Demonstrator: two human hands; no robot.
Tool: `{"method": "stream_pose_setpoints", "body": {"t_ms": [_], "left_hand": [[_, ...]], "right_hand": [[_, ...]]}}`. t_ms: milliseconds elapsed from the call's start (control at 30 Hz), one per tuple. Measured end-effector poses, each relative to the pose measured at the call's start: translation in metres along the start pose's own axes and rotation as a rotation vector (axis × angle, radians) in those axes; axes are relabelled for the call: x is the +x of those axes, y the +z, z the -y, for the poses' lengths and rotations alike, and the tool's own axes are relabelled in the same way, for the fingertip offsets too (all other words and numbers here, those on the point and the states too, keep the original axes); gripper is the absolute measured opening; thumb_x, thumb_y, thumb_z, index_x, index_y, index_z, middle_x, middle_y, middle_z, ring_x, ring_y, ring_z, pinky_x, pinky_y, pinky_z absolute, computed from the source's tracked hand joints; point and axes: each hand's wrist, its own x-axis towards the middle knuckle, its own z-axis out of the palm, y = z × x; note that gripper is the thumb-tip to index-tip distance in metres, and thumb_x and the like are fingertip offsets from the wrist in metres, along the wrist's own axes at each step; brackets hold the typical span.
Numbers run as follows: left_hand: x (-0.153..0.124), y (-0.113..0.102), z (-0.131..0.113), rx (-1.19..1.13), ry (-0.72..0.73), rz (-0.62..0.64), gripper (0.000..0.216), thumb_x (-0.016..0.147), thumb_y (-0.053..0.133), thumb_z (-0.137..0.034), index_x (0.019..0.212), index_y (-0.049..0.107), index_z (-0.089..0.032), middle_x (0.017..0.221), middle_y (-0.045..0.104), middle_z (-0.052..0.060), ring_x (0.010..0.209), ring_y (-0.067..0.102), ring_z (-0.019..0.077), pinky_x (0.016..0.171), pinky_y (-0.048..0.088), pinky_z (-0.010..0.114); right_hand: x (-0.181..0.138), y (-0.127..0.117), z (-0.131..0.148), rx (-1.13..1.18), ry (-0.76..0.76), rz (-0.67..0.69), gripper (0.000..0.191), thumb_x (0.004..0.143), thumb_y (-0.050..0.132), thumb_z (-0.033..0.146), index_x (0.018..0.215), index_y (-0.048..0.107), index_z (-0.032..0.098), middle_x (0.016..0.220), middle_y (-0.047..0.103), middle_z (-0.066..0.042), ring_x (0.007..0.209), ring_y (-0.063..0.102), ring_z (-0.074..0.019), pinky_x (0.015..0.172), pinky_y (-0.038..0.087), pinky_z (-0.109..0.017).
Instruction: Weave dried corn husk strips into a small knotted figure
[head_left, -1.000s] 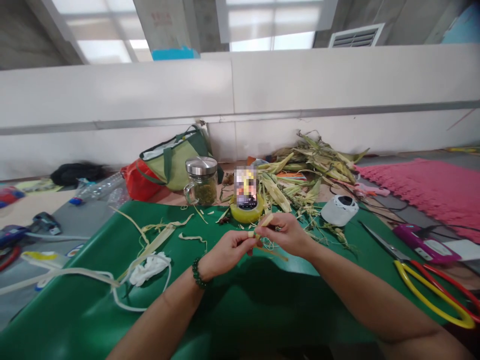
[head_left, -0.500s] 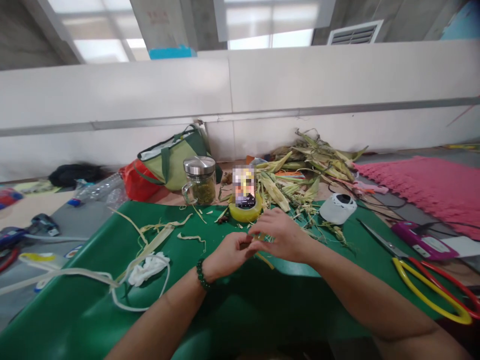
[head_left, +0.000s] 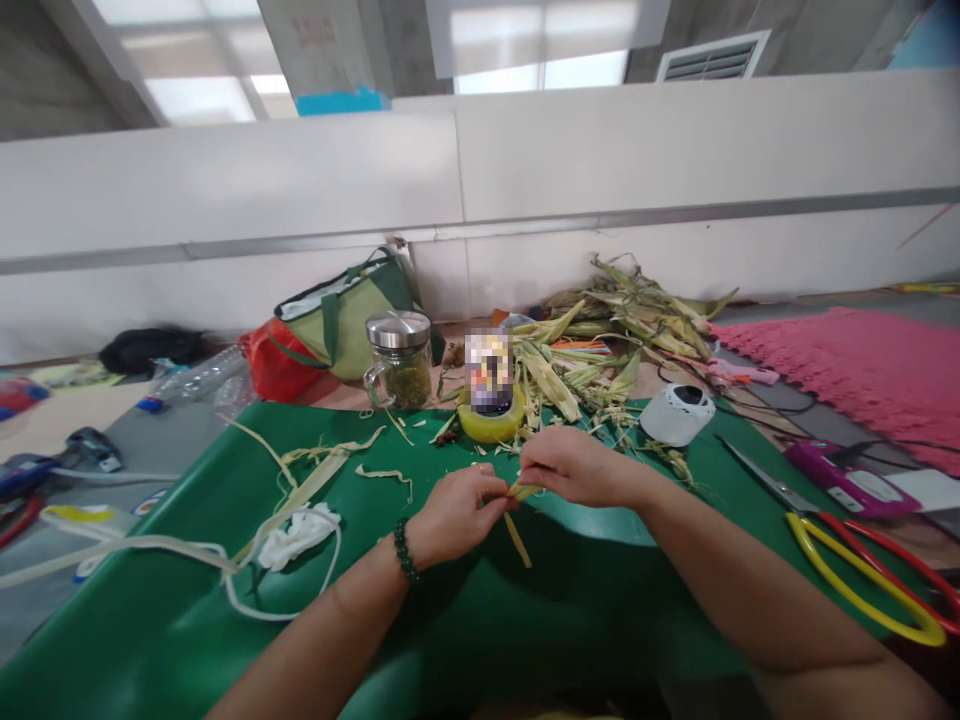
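Over the green mat (head_left: pixel 600 620), both my hands pinch a pale yellow strip of corn husk (head_left: pixel 518 541), close together. My left hand (head_left: pixel 459 512), with a dark green bead bracelet at its wrist, grips the strip between thumb and fingers. From the other side, my right hand (head_left: pixel 574 468) has its fingers curled on the same strip. One end of the strip hangs down below the fingers; the part inside the grip is mostly hidden. Just beyond the hands, a phone (head_left: pixel 489 375) with a blurred screen leans upright in a yellow tape roll (head_left: pixel 491 425).
A glass mug (head_left: pixel 405 375) with a metal lid stands behind left. Corn husks (head_left: pixel 637 315) are heaped behind right, near a white roll (head_left: pixel 677 415). Large scissors (head_left: pixel 806 510) lie at right. Husk strips (head_left: pixel 322 475) and a white cloth bundle (head_left: pixel 298 537) lie left.
My right hand has turned and its fingers have closed down onto the strip. The loose end of the strip now hangs lower and more steeply. My left hand has barely moved.
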Motion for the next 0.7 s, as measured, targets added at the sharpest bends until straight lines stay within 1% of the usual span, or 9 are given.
{"method": "stream_pose_setpoints", "body": {"t_ms": [133,200,267,300,333,400,467,567,700], "left_hand": [[0.002,-0.007,0.007,-0.115,0.0,-0.115,0.024,0.074,0.067,-0.029,0.095,0.069,-0.02,0.076,0.064,0.002,0.073,0.056,0.0182,0.068,0.042,0.027],[0.001,-0.014,0.011,-0.102,-0.032,-0.393,0.047,0.062,0.077,-0.034,0.106,0.065,-0.02,0.083,0.065,0.003,0.077,0.057,0.0203,0.072,0.043,0.03],[-0.001,-0.021,0.012,-0.023,-0.079,-0.744,0.037,0.064,0.075,-0.037,0.094,0.066,-0.019,0.082,0.063,0.004,0.079,0.055,0.021,0.072,0.042,0.031],[-0.002,-0.023,0.012,-0.026,-0.108,-0.836,0.023,0.071,0.069,-0.038,0.081,0.065,-0.018,0.073,0.06,0.002,0.071,0.053,0.0183,0.067,0.041,0.029],[-0.003,-0.024,0.011,-0.063,-0.13,-0.828,0.023,0.078,0.061,-0.039,0.068,0.062,-0.017,0.062,0.056,0.0,0.062,0.05,0.0154,0.061,0.039,0.026],[-0.003,-0.02,0.01,-0.197,-0.18,-0.56,0.031,0.078,0.058,-0.04,0.058,0.058,-0.017,0.049,0.049,-0.003,0.051,0.046,0.0127,0.053,0.036,0.024],[0.0,-0.013,0.007,-0.453,-0.211,-0.373,0.029,0.064,0.074,-0.036,0.083,0.063,-0.016,0.058,0.058,-0.003,0.056,0.053,0.0135,0.054,0.041,0.024],[0.006,-0.004,0.004,-0.796,-0.219,-0.284,0.057,0.06,0.077,-0.032,0.11,0.056,-0.016,0.066,0.064,-0.002,0.064,0.061,0.0158,0.061,0.047,0.026],[0.005,-0.004,0.0,-0.916,-0.201,-0.239,0.035,0.065,0.073,-0.039,0.088,0.066,-0.013,0.067,0.067,0.002,0.065,0.062,0.0162,0.064,0.048,0.027]], "right_hand": [[0.003,0.006,-0.01,0.104,0.133,-0.03,0.02,0.091,0.047,0.027,0.073,0.052,0.017,0.063,0.051,0.001,0.057,0.045,-0.0116,0.054,0.031,-0.022],[0.004,0.007,-0.014,0.166,0.175,-0.118,0.021,0.091,0.044,0.028,0.073,0.048,0.018,0.062,0.048,0.002,0.056,0.044,-0.0112,0.054,0.032,-0.022],[0.005,0.008,-0.017,0.244,0.192,-0.21,0.023,0.091,0.042,0.031,0.072,0.044,0.019,0.062,0.045,0.003,0.055,0.042,-0.011,0.053,0.034,-0.022],[0.005,0.009,-0.018,0.291,0.201,-0.244,0.024,0.091,0.042,0.033,0.071,0.043,0.019,0.062,0.043,0.003,0.055,0.042,-0.011,0.052,0.035,-0.022],[0.005,0.009,-0.019,0.343,0.212,-0.272,0.025,0.091,0.041,0.036,0.071,0.042,0.02,0.062,0.041,0.003,0.055,0.042,-0.0112,0.051,0.037,-0.021],[0.006,0.011,-0.019,0.447,0.242,-0.31,0.028,0.091,0.041,0.042,0.072,0.041,0.021,0.064,0.039,0.003,0.056,0.042,-0.0117,0.049,0.04,-0.021],[0.006,0.014,-0.017,0.512,0.254,-0.335,0.031,0.09,0.041,0.046,0.072,0.042,0.021,0.066,0.039,0.003,0.057,0.043,-0.0118,0.048,0.042,-0.021],[0.008,0.02,-0.012,0.507,0.226,-0.364,0.03,0.091,0.042,0.045,0.073,0.044,0.02,0.065,0.041,0.003,0.056,0.043,-0.0109,0.048,0.04,-0.02],[0.009,0.025,-0.007,0.384,0.175,-0.386,0.025,0.091,0.042,0.037,0.073,0.046,0.019,0.061,0.046,0.003,0.054,0.042,-0.0102,0.05,0.035,-0.021]]}}
